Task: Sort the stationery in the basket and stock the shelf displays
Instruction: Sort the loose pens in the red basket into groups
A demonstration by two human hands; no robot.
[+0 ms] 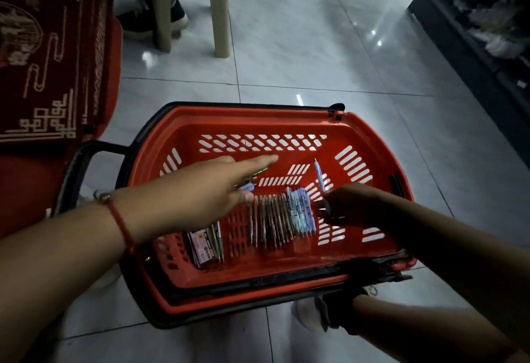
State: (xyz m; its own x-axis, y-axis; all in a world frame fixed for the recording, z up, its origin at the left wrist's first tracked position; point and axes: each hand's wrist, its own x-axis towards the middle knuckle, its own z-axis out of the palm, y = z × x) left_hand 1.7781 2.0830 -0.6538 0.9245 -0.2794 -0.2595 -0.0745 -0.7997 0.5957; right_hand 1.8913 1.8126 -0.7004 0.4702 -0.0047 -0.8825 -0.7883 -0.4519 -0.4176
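Note:
A red plastic basket (370, 130) sits on the floor below me. A row of pens (282, 216) lies side by side on its slotted bottom, grey ones at the left and blue patterned ones at the right. A flat pack of refills (202, 246) lies at the near left. My left hand (200, 190) reaches over the basket with the forefinger stretched out, and a few pens (249, 182) are tucked under its fingers. My right hand (352, 205) pinches a single blue pen (319, 175) that points up and away.
A red patterned mat (43, 76) covers the floor at the left. Beige chair legs (219, 10) and a person's dark shoe (177, 15) stand beyond the basket. A dark low shelf (473, 56) with goods runs along the right. My shoes show below the basket.

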